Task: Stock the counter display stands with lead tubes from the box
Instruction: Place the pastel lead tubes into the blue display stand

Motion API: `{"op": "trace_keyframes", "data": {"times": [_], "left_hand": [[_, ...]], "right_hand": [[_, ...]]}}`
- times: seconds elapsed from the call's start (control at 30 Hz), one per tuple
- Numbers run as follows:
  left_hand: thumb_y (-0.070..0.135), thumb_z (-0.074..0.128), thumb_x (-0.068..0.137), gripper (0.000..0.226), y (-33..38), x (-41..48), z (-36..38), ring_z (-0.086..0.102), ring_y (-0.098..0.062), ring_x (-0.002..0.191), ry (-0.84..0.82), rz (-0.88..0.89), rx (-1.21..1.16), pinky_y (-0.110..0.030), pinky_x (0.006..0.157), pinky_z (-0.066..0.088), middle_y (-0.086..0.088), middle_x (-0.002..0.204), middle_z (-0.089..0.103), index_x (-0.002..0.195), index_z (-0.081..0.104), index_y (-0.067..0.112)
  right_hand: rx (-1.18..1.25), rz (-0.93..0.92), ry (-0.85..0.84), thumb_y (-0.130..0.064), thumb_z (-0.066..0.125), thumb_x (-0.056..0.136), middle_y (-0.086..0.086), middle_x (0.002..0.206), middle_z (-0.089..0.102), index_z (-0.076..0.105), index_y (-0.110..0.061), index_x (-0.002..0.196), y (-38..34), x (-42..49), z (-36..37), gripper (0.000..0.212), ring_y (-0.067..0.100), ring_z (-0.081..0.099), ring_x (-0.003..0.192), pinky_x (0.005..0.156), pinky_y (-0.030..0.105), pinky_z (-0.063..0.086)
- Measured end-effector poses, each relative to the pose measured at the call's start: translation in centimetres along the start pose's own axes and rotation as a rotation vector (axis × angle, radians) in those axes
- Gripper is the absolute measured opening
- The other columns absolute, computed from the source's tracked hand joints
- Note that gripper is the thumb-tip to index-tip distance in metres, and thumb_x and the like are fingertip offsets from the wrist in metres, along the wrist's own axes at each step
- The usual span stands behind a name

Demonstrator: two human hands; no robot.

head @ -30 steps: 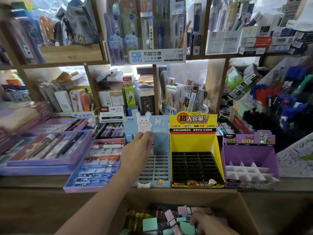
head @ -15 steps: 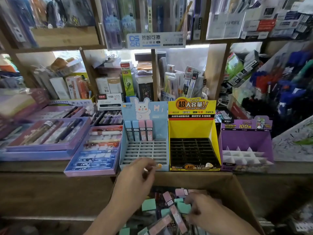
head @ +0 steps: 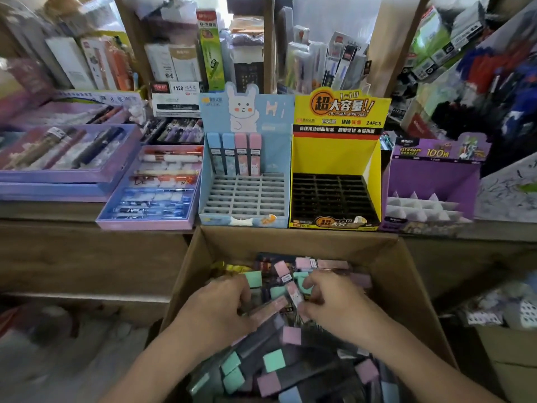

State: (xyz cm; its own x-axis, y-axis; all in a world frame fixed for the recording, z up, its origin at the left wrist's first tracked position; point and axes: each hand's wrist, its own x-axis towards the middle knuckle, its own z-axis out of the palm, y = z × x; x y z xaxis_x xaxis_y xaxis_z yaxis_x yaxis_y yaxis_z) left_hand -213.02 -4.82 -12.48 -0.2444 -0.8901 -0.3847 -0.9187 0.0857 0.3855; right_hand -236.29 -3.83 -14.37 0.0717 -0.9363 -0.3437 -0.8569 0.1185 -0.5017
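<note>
An open cardboard box (head: 290, 237) below the counter holds a heap of lead tubes (head: 273, 359) with pink, mint and blue caps. Both hands are inside it. My right hand (head: 337, 306) pinches a pink-capped tube (head: 286, 279) that stands tilted between the hands. My left hand (head: 218, 309) has its fingers curled on a pale pink tube (head: 271, 308) lying on the heap. On the counter, the blue rabbit stand (head: 247, 196) has several tubes (head: 235, 154) in its back row. The slots of the yellow stand (head: 334, 158) and the purple stand (head: 433, 175) show no tubes.
Purple trays of pens (head: 151, 184) lie on the counter left of the stands. Shelves behind are packed with stationery boxes (head: 177, 97). A pen rack (head: 494, 91) leans in at the right. The wooden counter front (head: 87, 257) drops beside the box.
My left hand has left the blue stand's back row and dropped into the box, uncovering the tubes standing there. My right hand stayed in the box. The view has tilted down.
</note>
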Motion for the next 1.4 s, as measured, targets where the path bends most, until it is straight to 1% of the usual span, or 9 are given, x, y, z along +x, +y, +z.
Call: {"op": "trace_keyframes", "data": {"times": [0.17, 0.37, 0.57, 0.67, 0.77, 0.93, 1.07, 1.27, 1.4], "left_hand": [[0.052, 0.081, 0.066, 0.049, -0.1, -0.1, 0.8, 0.054, -0.009, 0.087, 0.024, -0.025, 0.075, -0.027, 0.071, 0.041, 0.017, 0.09, 0.05, 0.092, 0.043, 0.037], [0.041, 0.086, 0.071, 0.059, -0.4, 0.1, 1.4, 0.052, -0.008, 0.091, 0.064, 0.024, 0.033, -0.024, 0.079, 0.043, 0.02, 0.09, 0.042, 0.102, 0.036, 0.043], [0.04, 0.079, 0.079, 0.05, -0.3, -0.3, 1.6, 0.06, -0.01, 0.092, 0.128, 0.05, 0.037, -0.025, 0.074, 0.048, 0.016, 0.102, 0.051, 0.111, 0.041, 0.038], [0.041, 0.077, 0.081, 0.049, -0.2, -0.3, 1.6, 0.06, -0.011, 0.092, 0.137, 0.055, 0.049, -0.025, 0.073, 0.046, 0.015, 0.105, 0.053, 0.112, 0.039, 0.038], [0.044, 0.079, 0.078, 0.053, -0.2, -0.5, 1.5, 0.059, -0.009, 0.093, 0.128, 0.063, 0.04, -0.023, 0.073, 0.044, 0.017, 0.105, 0.052, 0.112, 0.039, 0.039], [0.047, 0.08, 0.075, 0.053, -0.6, -0.3, 1.7, 0.057, -0.007, 0.09, 0.106, 0.055, 0.011, -0.019, 0.07, 0.042, 0.021, 0.097, 0.049, 0.107, 0.038, 0.044], [0.047, 0.077, 0.076, 0.051, -0.8, -0.1, 1.7, 0.057, -0.006, 0.088, 0.093, 0.052, -0.001, -0.019, 0.07, 0.044, 0.02, 0.097, 0.049, 0.106, 0.037, 0.045], [0.044, 0.079, 0.073, 0.056, -0.6, -0.1, 1.7, 0.059, -0.008, 0.089, 0.082, 0.063, 0.047, -0.023, 0.072, 0.046, 0.019, 0.103, 0.05, 0.107, 0.034, 0.044], [0.042, 0.077, 0.077, 0.053, -0.5, -0.1, 1.8, 0.06, -0.009, 0.087, 0.122, 0.073, 0.074, -0.023, 0.071, 0.048, 0.018, 0.103, 0.053, 0.109, 0.034, 0.044]], "right_hand": [[-0.078, -0.042, 0.059, -0.04, 0.07, 0.093, -0.007, 0.099, 0.063, 0.056, -0.029, 0.112, -1.6, 0.1, 1.0, 0.026, 0.017, 0.065, 0.093, 0.081, 0.045, 0.058], [-0.055, -0.016, -0.009, -0.033, 0.077, 0.088, -0.01, 0.094, 0.058, 0.052, -0.037, 0.123, -0.4, -0.2, 1.1, 0.043, 0.013, 0.062, 0.089, 0.077, 0.038, 0.057], [-0.077, -0.012, -0.096, -0.026, 0.071, 0.088, -0.002, 0.079, 0.065, 0.061, -0.031, 0.106, 1.4, -0.8, -0.2, 0.02, 0.013, 0.063, 0.074, 0.066, 0.039, 0.054], [-0.011, 0.0, -0.126, -0.042, 0.072, 0.087, -0.003, 0.083, 0.066, 0.062, -0.033, 0.103, 1.7, -1.2, -0.5, 0.021, 0.012, 0.063, 0.076, 0.064, 0.037, 0.051], [0.026, 0.004, -0.208, -0.072, 0.075, 0.067, -0.007, 0.087, 0.065, 0.059, -0.037, 0.1, 1.5, -1.8, -1.2, 0.051, 0.01, 0.06, 0.074, 0.062, 0.036, 0.047], [0.022, -0.008, -0.267, -0.047, 0.089, 0.067, -0.011, 0.1, 0.06, 0.054, -0.041, 0.114, 1.6, -2.0, -1.4, 0.059, 0.01, 0.064, 0.089, 0.079, 0.035, 0.057], [0.035, 0.003, -0.243, -0.044, 0.089, 0.07, -0.01, 0.097, 0.063, 0.056, -0.04, 0.107, 1.7, -1.7, -1.1, 0.05, 0.01, 0.064, 0.087, 0.081, 0.036, 0.059], [0.033, 0.009, -0.161, -0.056, 0.079, 0.066, -0.003, 0.086, 0.067, 0.057, -0.033, 0.096, 1.7, -1.6, -0.4, 0.044, 0.012, 0.065, 0.078, 0.073, 0.042, 0.056], [0.011, 0.024, -0.13, -0.061, 0.074, 0.066, -0.004, 0.084, 0.062, 0.053, -0.032, 0.093, 1.5, -1.7, 0.0, 0.046, 0.011, 0.059, 0.073, 0.059, 0.034, 0.045]]}}
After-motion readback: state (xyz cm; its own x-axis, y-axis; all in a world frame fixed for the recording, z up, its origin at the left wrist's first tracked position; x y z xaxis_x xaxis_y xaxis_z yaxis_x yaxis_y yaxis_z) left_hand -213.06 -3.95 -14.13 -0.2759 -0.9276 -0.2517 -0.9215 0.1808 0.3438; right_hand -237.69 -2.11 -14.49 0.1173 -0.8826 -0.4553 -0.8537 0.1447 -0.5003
